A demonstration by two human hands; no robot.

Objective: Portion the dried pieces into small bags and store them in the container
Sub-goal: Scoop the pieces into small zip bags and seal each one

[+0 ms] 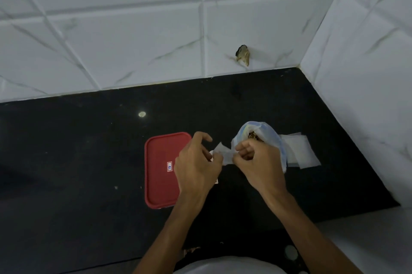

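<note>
Both hands pinch one small clear bag (225, 155) above the black counter. My left hand (197, 162) grips its left edge, my right hand (259, 162) its right edge. Just behind my right hand stands a larger pale blue-white plastic bag (266, 132), open at the top, with brown dried pieces (254, 135) showing inside. A stack of flat empty small bags (301, 151) lies to its right. The red lid of the container (160, 171) lies flat to the left, partly under my left hand; the container's body is hidden.
The black counter (89, 162) runs into a corner of white marble-pattern wall tiles, with a chipped hole in the back wall (243, 54). The side wall (367, 95) closes off the right. A white rounded object (225, 266) sits at the bottom edge.
</note>
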